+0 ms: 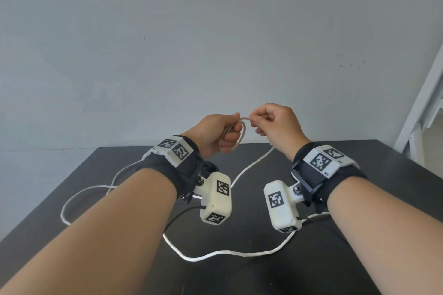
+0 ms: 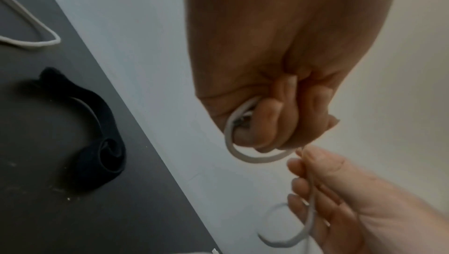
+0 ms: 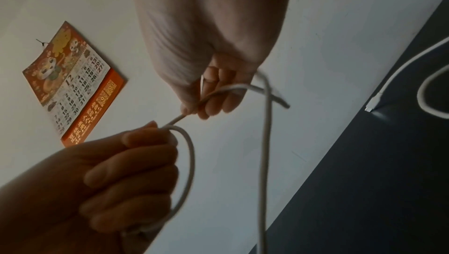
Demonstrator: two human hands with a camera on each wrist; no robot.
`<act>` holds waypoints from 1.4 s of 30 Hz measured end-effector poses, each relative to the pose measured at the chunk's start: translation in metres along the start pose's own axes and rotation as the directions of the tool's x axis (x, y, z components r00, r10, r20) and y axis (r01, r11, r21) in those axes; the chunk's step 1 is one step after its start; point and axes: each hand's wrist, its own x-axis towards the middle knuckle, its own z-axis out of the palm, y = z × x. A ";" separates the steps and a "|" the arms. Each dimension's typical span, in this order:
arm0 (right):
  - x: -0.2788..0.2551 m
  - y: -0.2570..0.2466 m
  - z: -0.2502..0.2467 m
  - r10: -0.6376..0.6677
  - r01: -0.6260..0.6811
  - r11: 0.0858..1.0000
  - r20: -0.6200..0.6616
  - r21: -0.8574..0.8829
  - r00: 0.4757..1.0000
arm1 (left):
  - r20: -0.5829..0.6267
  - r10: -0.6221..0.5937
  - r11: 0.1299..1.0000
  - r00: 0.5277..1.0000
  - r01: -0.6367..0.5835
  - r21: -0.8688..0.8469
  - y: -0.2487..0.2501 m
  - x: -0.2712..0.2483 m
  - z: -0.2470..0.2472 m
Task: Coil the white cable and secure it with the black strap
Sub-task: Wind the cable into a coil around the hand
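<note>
Both hands hold the white cable (image 1: 242, 137) in the air above the far edge of the black table (image 1: 359, 258); the left hand (image 1: 217, 135) has its grip curled round a small loop of it, and the right hand (image 1: 275, 124) pinches the strand just beside that loop between thumb and forefinger; from there the cable drops to the table and trails in loose curves beneath both forearms. Only the left wrist view shows the black strap (image 2: 97, 133), lying partly curled on the table near its far edge, apart from the cable; in the head view the left wrist mostly hides it. Only the right wrist view shows the cable's free plug end (image 3: 373, 105) resting on the table near its far edge, and a red calendar (image 3: 73, 83) hanging on the wall beyond the left hand (image 3: 102, 191).
</note>
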 end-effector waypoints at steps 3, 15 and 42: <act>-0.001 0.007 0.000 0.036 -0.036 0.999 0.037 -0.006 0.999 | 0.034 0.021 0.987 0.999 -0.015 -0.160 0.005 -0.003 0.001; -0.008 0.006 0.013 0.148 -0.147 0.989 0.316 -0.028 0.937 | -0.031 0.130 0.931 0.991 -0.132 -0.340 0.014 -0.006 0.003; -0.025 -0.019 0.031 0.247 -0.151 0.965 0.557 -0.213 0.793 | -0.420 0.414 0.901 0.807 -0.296 0.318 0.003 0.007 -0.006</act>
